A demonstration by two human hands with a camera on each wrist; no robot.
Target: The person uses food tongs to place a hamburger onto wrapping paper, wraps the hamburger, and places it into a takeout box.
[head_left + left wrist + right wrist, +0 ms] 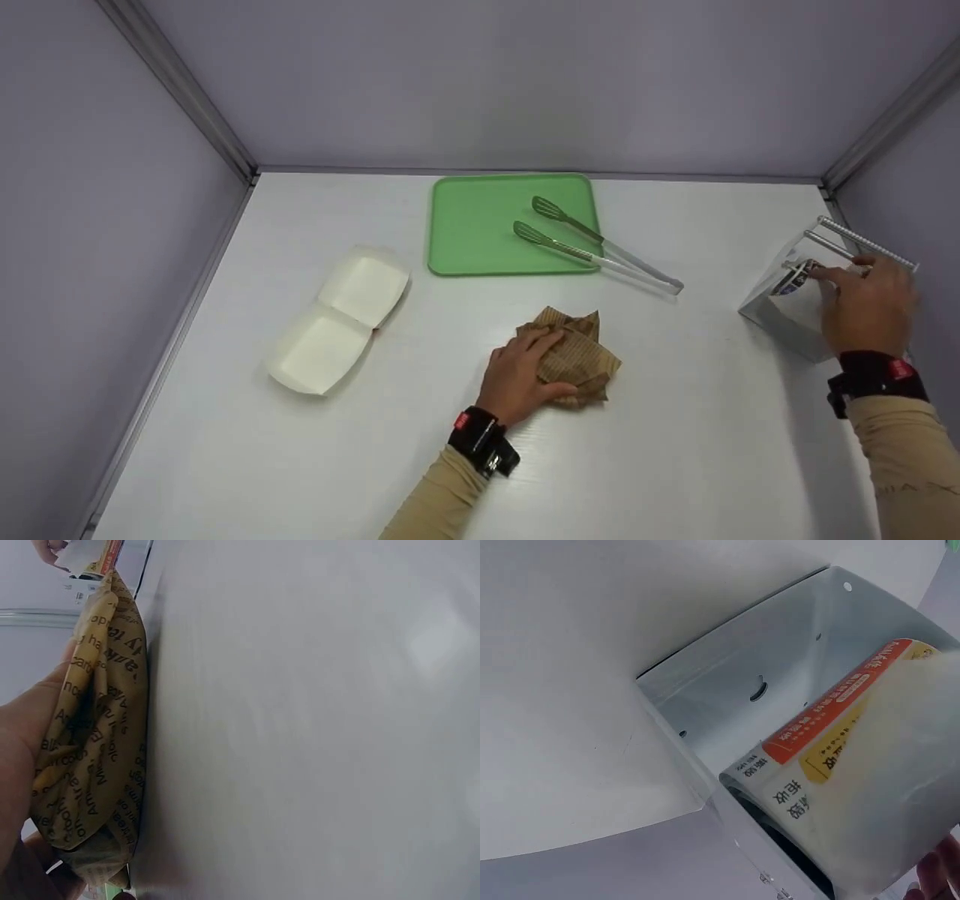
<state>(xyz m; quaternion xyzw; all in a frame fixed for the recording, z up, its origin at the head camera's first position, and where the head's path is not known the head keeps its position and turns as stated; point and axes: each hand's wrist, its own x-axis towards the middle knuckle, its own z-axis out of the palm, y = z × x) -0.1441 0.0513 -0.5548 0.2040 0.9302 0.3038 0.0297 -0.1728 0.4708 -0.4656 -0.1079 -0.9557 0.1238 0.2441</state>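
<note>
My left hand (517, 379) rests on a crumpled packet of brown printed paper (581, 360), fingers over its top and thumb along its near side. Whatever the paper wraps is hidden. In the left wrist view, the folded paper (101, 742) stands off the table under the hand. At the right, my right hand (870, 304) is at a pale open-topped dispenser (787, 322). Its fingers (937, 870) pinch the edge of a strip coming off a roll of labels (825, 727), orange and yellow with printed characters. The pinch itself is partly out of view.
A white clamshell box (319, 349) lies open on the left. At the back is a green tray (472, 225), with metal tongs (630, 262) lying across its right edge. Grey walls (480, 90) enclose the white table (660, 465).
</note>
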